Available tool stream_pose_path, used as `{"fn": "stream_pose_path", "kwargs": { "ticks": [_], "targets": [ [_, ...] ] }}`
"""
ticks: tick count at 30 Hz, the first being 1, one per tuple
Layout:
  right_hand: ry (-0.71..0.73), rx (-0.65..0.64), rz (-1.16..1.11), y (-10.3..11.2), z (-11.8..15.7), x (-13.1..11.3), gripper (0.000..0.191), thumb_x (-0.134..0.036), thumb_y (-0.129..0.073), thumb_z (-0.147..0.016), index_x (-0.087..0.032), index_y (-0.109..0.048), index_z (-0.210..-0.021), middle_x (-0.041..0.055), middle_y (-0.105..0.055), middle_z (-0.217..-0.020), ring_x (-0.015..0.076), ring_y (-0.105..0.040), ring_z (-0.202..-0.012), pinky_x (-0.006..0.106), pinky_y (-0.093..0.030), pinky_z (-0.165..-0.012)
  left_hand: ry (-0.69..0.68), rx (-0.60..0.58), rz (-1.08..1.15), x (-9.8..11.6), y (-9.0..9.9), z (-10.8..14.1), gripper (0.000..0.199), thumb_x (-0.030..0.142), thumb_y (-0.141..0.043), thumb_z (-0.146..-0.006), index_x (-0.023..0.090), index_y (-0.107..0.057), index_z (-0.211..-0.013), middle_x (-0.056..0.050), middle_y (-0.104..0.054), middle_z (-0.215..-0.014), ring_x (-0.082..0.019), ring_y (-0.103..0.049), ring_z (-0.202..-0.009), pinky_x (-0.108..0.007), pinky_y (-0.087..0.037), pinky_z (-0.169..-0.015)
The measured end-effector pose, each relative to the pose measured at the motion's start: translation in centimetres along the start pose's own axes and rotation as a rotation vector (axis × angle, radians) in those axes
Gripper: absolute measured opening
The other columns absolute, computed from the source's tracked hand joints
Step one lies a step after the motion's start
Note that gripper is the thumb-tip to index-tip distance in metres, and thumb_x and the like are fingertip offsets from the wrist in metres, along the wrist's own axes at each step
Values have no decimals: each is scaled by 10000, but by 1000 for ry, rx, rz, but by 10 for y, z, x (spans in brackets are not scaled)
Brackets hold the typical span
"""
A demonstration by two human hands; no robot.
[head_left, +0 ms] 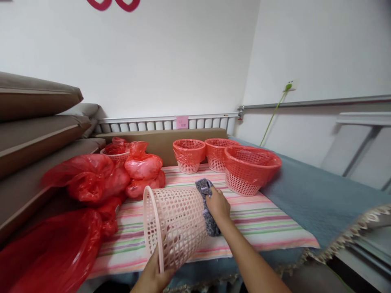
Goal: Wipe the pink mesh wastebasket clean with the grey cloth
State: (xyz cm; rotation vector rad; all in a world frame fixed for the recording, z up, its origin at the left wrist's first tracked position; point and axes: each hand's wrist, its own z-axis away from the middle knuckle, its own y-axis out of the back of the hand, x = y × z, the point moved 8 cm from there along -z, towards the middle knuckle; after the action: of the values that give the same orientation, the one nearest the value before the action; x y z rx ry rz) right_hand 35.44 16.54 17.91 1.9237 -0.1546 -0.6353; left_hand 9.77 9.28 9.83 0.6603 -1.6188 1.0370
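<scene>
A pale pink perforated plastic basket (183,215) lies tipped on its side, its open rim facing left. My left hand (157,270) grips the basket's rim at the near side, with some fingers hidden inside it. Against the basket's base at the right, my right hand (219,204) is closed on a dark grey cloth (210,217). The cloth drapes down over the base. Beneath the basket spreads a striped cloth (269,221) in pink, white, green and purple.
Three pink baskets lined with red plastic bags stand behind: one basket (188,156), a second (218,154) and a larger one (244,171). Red bags (91,175) pile up at the left beside stacked cushions (39,126). A radiator (137,125) runs along the wall.
</scene>
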Motion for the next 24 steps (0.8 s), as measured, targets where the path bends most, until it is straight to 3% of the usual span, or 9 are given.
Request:
{"fn": "stream_pose_path", "kwargs": {
  "ticks": [3,6,10,14,17,22,24],
  "targets": [
    [45,34,-7,1,7,-7,298,-267,-441,-813,-208,-546,-1087,84,-572,-1039,198,-584,-857,272,-378,-622,-61,101,97,37,-4,-11,925,220,-726,-648,269,-209,-1414,-136,-396,-1427,-324,-472,-1221,-449,-386,-1005],
    [149,108,-50,4,10,-13,280,-205,-465,-791,-198,-546,-1059,75,-537,-1146,191,-543,-965,260,-377,-687,-15,170,131,59,-11,-17,913,62,-607,-614,249,-205,-1411,-120,-375,-1440,-308,-436,-1250,-407,-424,-971],
    [259,92,-96,2,8,-15,236,-130,-464,-759,-186,-547,-973,54,-587,-1047,180,-529,-957,247,-359,-724,52,149,192,58,-20,-13,998,22,-548,-573,260,-96,-1430,-124,-340,-1456,-324,-385,-1281,-388,-486,-878],
    [215,77,-136,7,12,-22,224,-130,-465,-759,-188,-546,-960,53,-609,-956,191,-539,-903,257,-350,-689,50,136,186,49,-18,-5,1052,20,-584,-591,295,-21,-1435,-103,-264,-1494,-309,-361,-1299,-405,-432,-953],
    [259,84,-268,19,32,-58,219,-114,-467,-749,-192,-551,-936,47,-607,-936,182,-539,-894,251,-358,-713,53,136,163,45,-15,-2,1023,45,-600,-624,288,-32,-1439,-103,-301,-1479,-296,-380,-1290,-429,-375,-1010],
    [557,42,-517,46,102,-157,215,-84,-490,-710,-213,-551,-870,21,-584,-915,167,-519,-889,246,-377,-756,16,141,72,43,-7,-1,863,51,-591,-636,237,-250,-1406,-81,-497,-1356,-267,-414,-1271,-403,-313,-1066],
    [631,24,-529,51,124,-180,223,-98,-516,-703,-216,-551,-890,23,-576,-928,175,-513,-899,256,-383,-762,-12,161,48,37,0,1,820,68,-590,-645,219,-289,-1393,-77,-545,-1310,-268,-417,-1268,-401,-304,-1073]
  ]
}}
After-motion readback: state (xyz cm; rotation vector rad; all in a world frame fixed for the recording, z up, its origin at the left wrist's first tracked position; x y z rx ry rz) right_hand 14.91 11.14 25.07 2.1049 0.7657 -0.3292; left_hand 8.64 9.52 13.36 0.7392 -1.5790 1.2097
